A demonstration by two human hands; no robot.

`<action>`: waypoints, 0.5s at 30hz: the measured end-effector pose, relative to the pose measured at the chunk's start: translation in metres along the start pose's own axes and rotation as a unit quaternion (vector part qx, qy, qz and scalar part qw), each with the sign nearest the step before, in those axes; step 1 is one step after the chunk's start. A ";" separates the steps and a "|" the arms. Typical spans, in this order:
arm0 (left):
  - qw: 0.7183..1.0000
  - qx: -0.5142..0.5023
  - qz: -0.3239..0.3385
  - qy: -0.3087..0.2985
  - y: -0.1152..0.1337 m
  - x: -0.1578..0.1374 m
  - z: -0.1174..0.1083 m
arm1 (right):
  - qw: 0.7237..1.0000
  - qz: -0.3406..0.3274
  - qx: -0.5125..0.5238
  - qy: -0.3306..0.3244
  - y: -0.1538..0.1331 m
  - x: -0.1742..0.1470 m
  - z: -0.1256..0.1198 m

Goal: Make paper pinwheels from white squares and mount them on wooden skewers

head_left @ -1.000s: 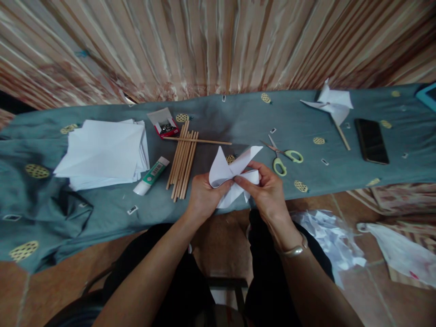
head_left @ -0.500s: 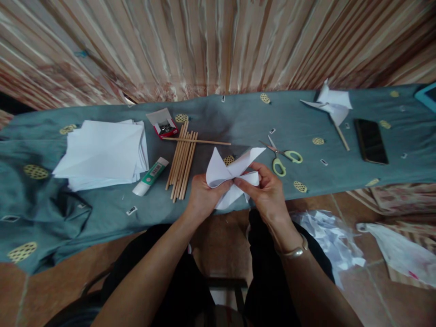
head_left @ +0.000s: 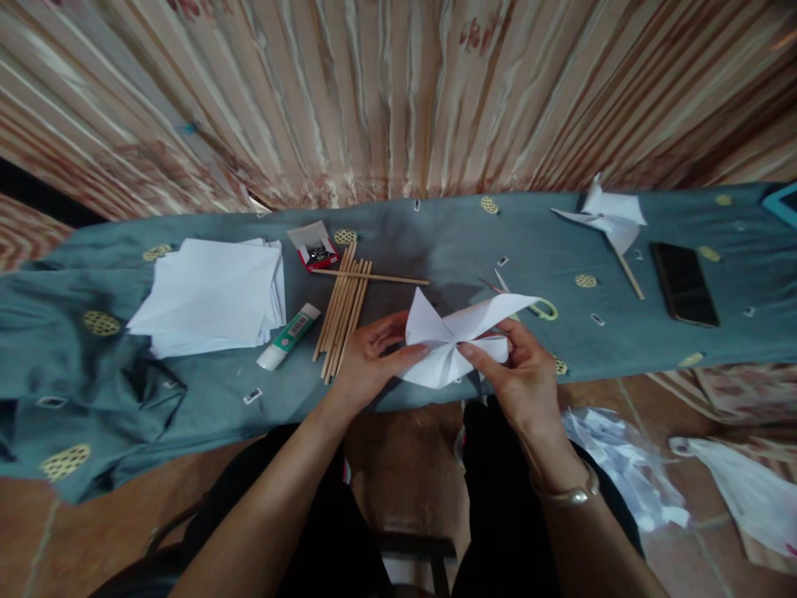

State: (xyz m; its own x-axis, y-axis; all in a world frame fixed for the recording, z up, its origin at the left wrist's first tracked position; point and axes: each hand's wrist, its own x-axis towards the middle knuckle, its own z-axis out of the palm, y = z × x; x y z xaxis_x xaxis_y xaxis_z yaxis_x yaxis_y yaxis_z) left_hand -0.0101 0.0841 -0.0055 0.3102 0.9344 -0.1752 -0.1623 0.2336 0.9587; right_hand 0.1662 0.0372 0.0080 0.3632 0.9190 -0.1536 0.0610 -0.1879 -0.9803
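A white paper pinwheel (head_left: 439, 359) is held between my two hands above the front edge of the cloth-covered table. My left hand (head_left: 374, 357) pinches its left side, thumb on top and fingers partly behind the paper. With the thumb near the centre, my right hand (head_left: 523, 365) grips the right side; its other fingers are partly hidden under the paper. Just beyond the right hand lie scissors (head_left: 545, 309) with light green handles, partly covered by the pinwheel. Left of my left hand is a bundle of thin wooden sticks (head_left: 342, 320), one stick (head_left: 392, 277) lying across it.
A stack of white paper (head_left: 208, 291), a glue stick (head_left: 288, 336) and a small red box of metal pins (head_left: 316, 249) are on the left. At right lie a pinwheel on a stick (head_left: 607, 218) and a phone (head_left: 683, 284). Paper scraps (head_left: 628, 465) sit on the floor.
Both hands and the pinwheel have shifted right over the scissors. My left thumb has drawn back from the centre toward the left edge. The whole view has shifted slightly.
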 end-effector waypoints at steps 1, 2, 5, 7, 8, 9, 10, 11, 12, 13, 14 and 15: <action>1.000 0.000 0.004 0.004 0.002 0.001 -0.003 | 1.000 0.000 -0.003 0.001 -0.001 -0.001 -0.002; 1.000 0.006 0.008 0.016 0.003 0.003 -0.006 | 1.000 -0.001 -0.007 0.001 -0.001 -0.002 -0.005; 0.992 0.066 0.031 0.102 0.005 0.008 -0.015 | 1.000 -0.004 -0.023 -0.006 -0.002 -0.006 -0.010; 0.979 0.135 0.049 0.146 0.003 0.014 -0.021 | 0.999 -0.003 -0.035 -0.015 -0.002 -0.009 -0.013; 0.970 0.178 0.064 0.152 0.002 0.017 -0.025 | 0.999 -0.002 -0.038 -0.022 -0.003 -0.010 -0.014; 0.959 0.225 0.086 0.151 0.001 0.021 -0.028 | 0.999 0.000 -0.037 -0.030 -0.003 -0.011 -0.015; 0.943 0.275 0.114 0.147 0.001 0.026 -0.030 | 0.999 0.003 -0.034 -0.038 -0.003 -0.012 -0.015; 0.923 0.326 0.145 0.142 0.000 0.031 -0.033 | 0.998 0.005 -0.029 -0.046 -0.004 -0.013 -0.015; 0.900 0.375 0.175 0.140 0.000 0.036 -0.035 | 0.998 0.007 -0.024 -0.052 -0.005 -0.014 -0.015; 0.876 0.417 0.199 0.139 0.000 0.041 -0.037 | 0.998 0.009 -0.020 -0.057 -0.005 -0.014 -0.015; 0.854 0.454 0.215 0.134 0.000 0.047 -0.037 | 0.998 0.010 -0.018 -0.062 -0.006 -0.014 -0.014; 0.834 0.487 0.225 0.130 0.000 0.052 -0.037 | 0.998 0.009 -0.017 -0.066 -0.007 -0.014 -0.014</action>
State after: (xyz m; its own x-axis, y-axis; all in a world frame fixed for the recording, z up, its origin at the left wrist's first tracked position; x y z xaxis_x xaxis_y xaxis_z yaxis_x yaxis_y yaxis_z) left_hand -0.0288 0.1430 -0.0230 0.1898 0.9246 0.3303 0.6701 -0.3679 0.6447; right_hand 0.1738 0.0210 0.0189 0.2399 0.9523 -0.1887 0.0874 -0.2148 -0.9727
